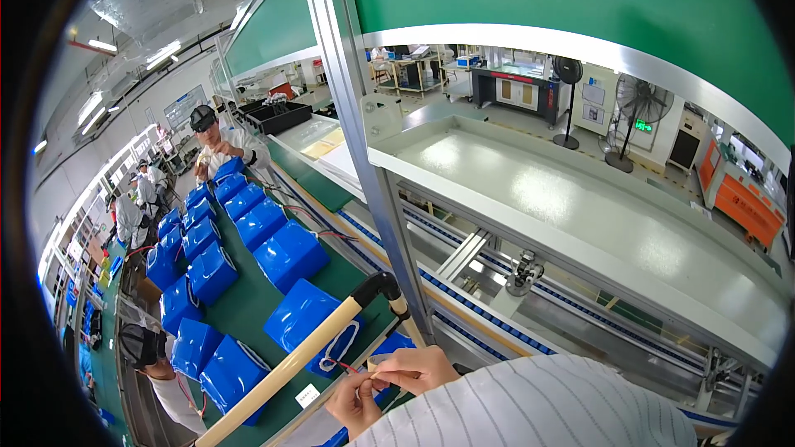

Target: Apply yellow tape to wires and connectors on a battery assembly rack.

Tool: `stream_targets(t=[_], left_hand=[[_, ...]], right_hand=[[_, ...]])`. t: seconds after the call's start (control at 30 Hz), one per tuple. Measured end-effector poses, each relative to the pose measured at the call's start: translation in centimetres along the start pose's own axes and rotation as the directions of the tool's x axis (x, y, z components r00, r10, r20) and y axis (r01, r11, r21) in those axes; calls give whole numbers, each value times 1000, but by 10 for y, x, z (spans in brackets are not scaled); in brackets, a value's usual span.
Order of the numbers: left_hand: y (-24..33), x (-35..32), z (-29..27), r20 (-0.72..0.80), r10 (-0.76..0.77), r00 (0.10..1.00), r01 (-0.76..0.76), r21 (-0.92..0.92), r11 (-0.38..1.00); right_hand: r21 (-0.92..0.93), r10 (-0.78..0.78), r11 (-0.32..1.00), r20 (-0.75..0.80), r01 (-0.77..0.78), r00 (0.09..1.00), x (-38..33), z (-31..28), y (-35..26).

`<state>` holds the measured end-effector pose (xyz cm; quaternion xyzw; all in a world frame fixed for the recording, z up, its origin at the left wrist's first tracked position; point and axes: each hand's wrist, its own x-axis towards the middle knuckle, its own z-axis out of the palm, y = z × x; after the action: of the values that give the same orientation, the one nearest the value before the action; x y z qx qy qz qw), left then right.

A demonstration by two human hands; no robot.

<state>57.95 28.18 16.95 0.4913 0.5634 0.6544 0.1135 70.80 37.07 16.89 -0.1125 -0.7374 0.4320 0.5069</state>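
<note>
Close together at the bottom centre, my left hand (352,404) and my right hand (421,367) meet with fingertips pinched. A small pale yellow strip (377,361) shows at the right fingers. A thin red wire (342,366) runs to the fingertips of both hands; what exactly the left fingers hold is hidden. Just beyond, a blue-wrapped pack (305,323) lies on the green table, with a white cable (338,341) looped at its side. Part of another blue pack (396,346) shows behind my right hand.
A cream pipe rail (281,371) with a black elbow joint crosses in front of the table. Rows of blue packs (203,236) extend away. Co-workers stand at the far end (217,141) and left side (149,356). A metal post (352,91) and roller conveyor (472,314) stand rightward.
</note>
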Motion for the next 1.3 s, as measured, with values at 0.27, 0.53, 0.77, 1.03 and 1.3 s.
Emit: stream_targets(t=[0.27, 0.53, 0.77, 1.03, 1.3], left_hand=[[16, 4, 0, 74, 63, 995, -77, 207, 975], [23, 8, 1, 42, -14, 999, 9, 108, 994], [24, 10, 2, 91, 61, 994, -78, 187, 979], [5, 5, -1, 91, -180, 980, 194, -183, 964], [3, 5, -6, 136, -252, 958, 278, -233, 932]], right_hand=[[23, 16, 1000, -54, -14, 998, -1, -3, -2], [-47, 21, 999, -3, -21, 1000, -1, -6, -9], [49, 101, 994, 19, -102, 995, -1, -15, -17], [183, 279, 942, 36, -281, 960, 0, -12, -21], [24, 126, 992, 8, -126, 992, 3, -7, -6]])
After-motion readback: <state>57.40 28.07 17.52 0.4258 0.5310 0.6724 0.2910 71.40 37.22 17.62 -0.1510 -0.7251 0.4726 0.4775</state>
